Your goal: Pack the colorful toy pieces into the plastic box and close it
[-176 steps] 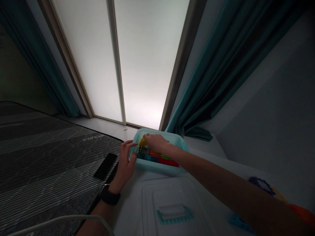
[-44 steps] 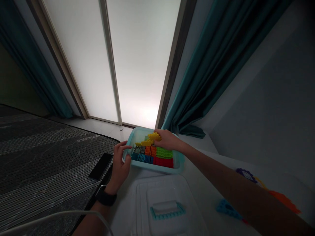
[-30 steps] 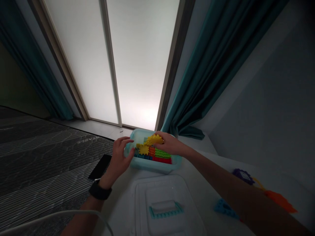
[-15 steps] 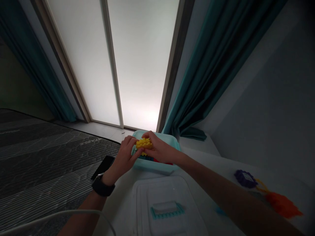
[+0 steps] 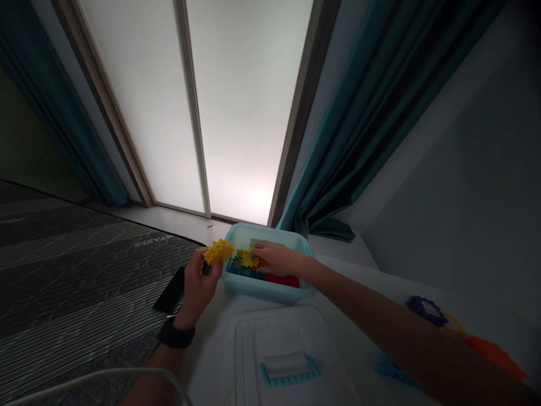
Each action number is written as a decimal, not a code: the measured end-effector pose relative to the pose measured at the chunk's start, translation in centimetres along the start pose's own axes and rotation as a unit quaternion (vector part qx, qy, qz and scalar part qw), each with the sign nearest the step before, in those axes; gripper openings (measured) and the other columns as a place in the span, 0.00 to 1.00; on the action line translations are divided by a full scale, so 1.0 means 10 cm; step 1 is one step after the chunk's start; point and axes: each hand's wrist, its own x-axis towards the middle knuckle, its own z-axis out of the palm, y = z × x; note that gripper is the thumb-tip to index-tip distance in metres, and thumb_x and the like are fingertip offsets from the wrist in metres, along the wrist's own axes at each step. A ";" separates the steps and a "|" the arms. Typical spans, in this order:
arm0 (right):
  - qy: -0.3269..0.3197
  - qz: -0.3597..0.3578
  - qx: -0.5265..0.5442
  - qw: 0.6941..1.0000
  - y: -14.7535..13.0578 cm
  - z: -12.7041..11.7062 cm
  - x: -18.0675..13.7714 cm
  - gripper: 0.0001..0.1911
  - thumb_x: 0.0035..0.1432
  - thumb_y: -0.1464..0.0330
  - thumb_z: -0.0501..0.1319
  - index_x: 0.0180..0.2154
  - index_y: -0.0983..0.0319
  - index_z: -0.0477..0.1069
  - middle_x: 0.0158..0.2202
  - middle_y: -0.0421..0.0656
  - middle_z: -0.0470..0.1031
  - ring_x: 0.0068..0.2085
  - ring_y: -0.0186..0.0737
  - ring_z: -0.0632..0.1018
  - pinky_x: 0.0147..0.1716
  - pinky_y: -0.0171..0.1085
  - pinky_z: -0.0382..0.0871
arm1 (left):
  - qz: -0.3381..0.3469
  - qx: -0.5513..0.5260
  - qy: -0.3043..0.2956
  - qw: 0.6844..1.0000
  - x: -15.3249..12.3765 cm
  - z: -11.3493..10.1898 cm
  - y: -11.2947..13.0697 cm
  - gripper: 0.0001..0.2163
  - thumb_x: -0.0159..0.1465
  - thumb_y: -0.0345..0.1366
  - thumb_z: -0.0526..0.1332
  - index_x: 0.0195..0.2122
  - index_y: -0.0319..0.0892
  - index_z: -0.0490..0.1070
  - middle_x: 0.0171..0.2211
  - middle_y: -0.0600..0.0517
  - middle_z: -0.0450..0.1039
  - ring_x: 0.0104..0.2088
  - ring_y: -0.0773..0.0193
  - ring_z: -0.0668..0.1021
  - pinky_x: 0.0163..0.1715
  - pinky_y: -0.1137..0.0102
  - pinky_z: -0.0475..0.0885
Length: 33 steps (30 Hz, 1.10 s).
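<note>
Holding a yellow toothed stack (image 5: 218, 251) at the turquoise bin (image 5: 264, 288)

The yellow toothed stack is pinched in the left hand (image 5: 200, 283), just beyond the left end of the bin and raised to about its rim. A dark watch (image 5: 176, 334) is worn on the left wrist. The right hand (image 5: 275, 259) is placed inside the bin, fingers bent, and a yellow toothed piece (image 5: 246, 258) is touched by its fingertips; whether that piece is gripped cannot be told. Along the bin's near wall, dark blue-green pieces (image 5: 245, 272) and red pieces (image 5: 284, 280) are packed in a row, with part of the contents hidden by the right hand.

In front of the bin, a clear lid (image 5: 279, 335) with a turquoise-edged handle (image 5: 291, 367) is laid flat on the white surface (image 5: 211, 349). To the left of the bin, a flat black rectangle (image 5: 170, 291) is seen at the edge of a dark striped mat (image 5: 97, 265). To the right of the bin, well apart, a purple piece (image 5: 426, 310), an orange piece (image 5: 495, 356) and a blue piece (image 5: 395, 369) are scattered, the last partly covered by the right forearm.
</note>
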 end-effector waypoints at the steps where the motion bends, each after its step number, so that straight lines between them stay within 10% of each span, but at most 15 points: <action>1: -0.003 0.000 -0.012 1.000 -0.01 0.00 0.02 0.14 0.62 0.64 0.62 0.48 0.63 0.71 0.46 0.49 0.73 0.46 0.46 0.75 0.44 0.41 0.70 | 0.001 0.002 -0.003 1.000 -0.01 0.01 -0.01 0.07 0.63 0.39 0.60 0.40 0.44 0.67 0.34 0.52 0.71 0.34 0.61 0.75 0.37 0.67 0.72; 19: 0.050 0.151 -0.034 0.987 0.02 -0.11 0.40 0.13 0.66 0.67 0.53 0.38 0.64 0.76 0.39 0.50 0.79 0.40 0.45 0.78 0.35 0.37 0.65 | 0.007 0.012 -0.011 1.000 -0.04 0.03 -0.01 0.05 0.64 0.37 0.59 0.40 0.45 0.65 0.37 0.52 0.70 0.38 0.61 0.75 0.40 0.66 0.73; 33: 0.022 0.084 -0.063 0.994 0.01 -0.10 0.53 0.11 0.64 0.69 0.59 0.47 0.62 0.75 0.45 0.51 0.79 0.44 0.48 0.80 0.40 0.39 0.71 | 0.015 0.011 -0.015 1.000 -0.02 0.03 0.01 0.05 0.64 0.35 0.59 0.39 0.44 0.65 0.36 0.52 0.71 0.37 0.61 0.75 0.39 0.67 0.73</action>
